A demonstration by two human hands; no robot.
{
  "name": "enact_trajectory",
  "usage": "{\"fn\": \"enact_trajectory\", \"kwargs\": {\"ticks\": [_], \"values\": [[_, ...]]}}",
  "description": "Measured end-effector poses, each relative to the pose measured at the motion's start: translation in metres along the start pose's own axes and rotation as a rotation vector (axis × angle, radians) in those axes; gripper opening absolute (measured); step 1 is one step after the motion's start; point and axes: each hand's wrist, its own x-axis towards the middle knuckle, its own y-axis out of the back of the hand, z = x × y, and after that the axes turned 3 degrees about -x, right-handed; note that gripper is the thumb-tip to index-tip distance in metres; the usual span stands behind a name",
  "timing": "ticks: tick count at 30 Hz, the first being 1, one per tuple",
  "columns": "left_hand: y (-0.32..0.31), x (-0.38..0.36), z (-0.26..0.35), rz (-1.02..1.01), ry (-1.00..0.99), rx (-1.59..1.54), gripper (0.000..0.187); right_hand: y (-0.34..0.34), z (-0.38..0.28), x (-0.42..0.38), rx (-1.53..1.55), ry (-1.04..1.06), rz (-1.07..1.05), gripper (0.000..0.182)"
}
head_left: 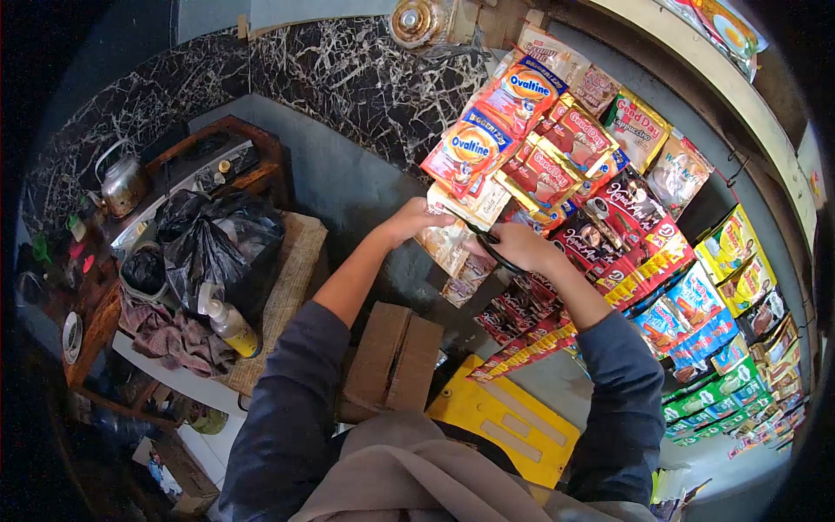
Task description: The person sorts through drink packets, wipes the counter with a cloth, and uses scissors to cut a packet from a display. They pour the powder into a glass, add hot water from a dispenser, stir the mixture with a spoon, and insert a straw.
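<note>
My left hand (409, 220) grips a pale sachet strip (448, 244) hanging among rows of drink sachets. My right hand (519, 245) holds black-handled scissors (492, 248), their blades against the strip just right of my left hand. Orange Ovaltine sachets (487, 122) hang directly above both hands. Red and dark coffee sachets (609, 217) hang to the right of my right hand.
A cardboard box (393, 357) and a yellow panel (504, 422) lie below my arms. A black plastic bag (217, 244), a spray bottle (228, 320) and cloths sit on the left. A kettle (120, 183) stands on a stove far left. Blue and green sachet strips (713, 348) fill the right.
</note>
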Motion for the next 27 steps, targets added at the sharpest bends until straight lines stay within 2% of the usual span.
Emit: {"fn": "enact_trajectory", "kwargs": {"ticks": [2, 6, 9, 12, 13, 15, 16, 17, 18, 19, 20, 21, 23, 24, 25, 27], "values": [[0.0, 0.0, -0.005, 0.065, 0.005, -0.039, 0.036, 0.013, -0.023, -0.005, 0.076, 0.019, -0.013, 0.059], [0.003, -0.002, -0.008, 0.092, 0.002, -0.062, 0.035, 0.0, -0.011, 0.006, 0.028, 0.093, 0.075, 0.062], [0.0, 0.0, -0.01, 0.07, -0.003, -0.087, 0.031, 0.001, -0.01, 0.016, -0.034, 0.011, 0.003, 0.067], [-0.004, 0.015, -0.032, -0.082, -0.123, 0.141, 0.023, -0.008, -0.008, 0.029, -0.054, -0.016, 0.099, 0.071], [-0.026, -0.002, -0.003, -0.202, -0.006, 0.424, 0.02, -0.009, -0.011, 0.033, -0.053, -0.017, 0.1, 0.071], [-0.051, -0.01, -0.014, -0.268, -0.01, 0.386, 0.024, -0.009, -0.015, 0.042, -0.073, 0.055, 0.132, 0.071], [-0.061, -0.011, -0.029, -0.19, -0.108, 0.266, 0.026, -0.007, -0.022, 0.041, -0.056, 0.035, 0.132, 0.084], [-0.065, -0.012, -0.047, -0.112, -0.206, 0.148, 0.028, -0.003, -0.028, 0.034, -0.055, 0.037, 0.132, 0.084], [-0.066, -0.015, -0.061, -0.131, -0.148, -0.007, 0.03, 0.0, -0.034, 0.024, -0.009, 0.0, 0.109, 0.083], [-0.069, -0.026, -0.064, -0.054, -0.118, 0.019, 0.019, -0.002, -0.039, 0.015, 0.039, -0.036, 0.086, 0.082], [-0.071, -0.041, -0.067, 0.028, -0.07, 0.001, 0.017, -0.007, -0.036, 0.004, 0.121, -0.013, 0.084, 0.077], [-0.074, -0.063, -0.064, 0.116, -0.024, -0.017, 0.016, -0.015, -0.03, -0.008, 0.066, 0.028, 0.107, 0.067], [-0.081, -0.108, -0.066, 0.226, -0.027, -0.173, 0.013, -0.024, -0.041, -0.052, 0.293, 0.075, 0.161, 0.052], [-0.085, -0.13, -0.072, 0.277, -0.028, -0.18, 0.013, -0.04, -0.037, -0.064, 0.283, -0.012, 0.115, 0.049], [-0.092, -0.154, -0.08, 0.384, 0.028, -0.164, 0.013, -0.061, -0.03, -0.075, 0.412, -0.126, -0.009, 0.045], [-0.103, -0.204, -0.092, 0.618, 0.086, -0.167, 0.013, -0.118, -0.012, -0.087, 0.442, 0.071, 0.003, 0.039]]}}
